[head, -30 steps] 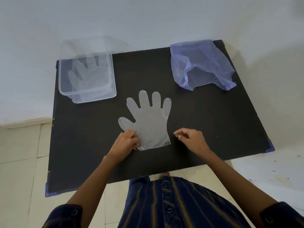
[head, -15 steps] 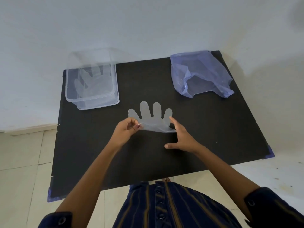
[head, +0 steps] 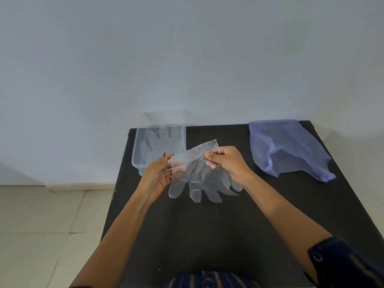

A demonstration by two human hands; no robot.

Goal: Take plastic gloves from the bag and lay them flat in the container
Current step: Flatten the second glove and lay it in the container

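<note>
Thin clear plastic glove (head: 197, 177) held up off the black worktop (head: 207, 235), cuff end uppermost, its fingers hanging down toward the person. Left hand (head: 159, 175) pinches the cuff's left edge between thumb and fingertips; right hand (head: 225, 163) pinches the right edge, knuckles closed over the film. Glove hangs between the two hands, in front of the near corner of the clear rectangular plastic container (head: 138, 154), which sits at the back left of the worktop against the pale wall (head: 187, 59). Inside the container, a second clear glove (head: 160, 142) lies flat, fingers toward the wall; its outline is faint through the walls. Crumpled translucent blue plastic bag (head: 286, 148) at back right, well apart from the hands, mouth facing forward; contents cannot be made out. Left hand covers part of the container's front rim. Dark striped sleeve (head: 340, 267) cut off at the frame edge. Tiled floor (head: 41, 225) to the left.
</note>
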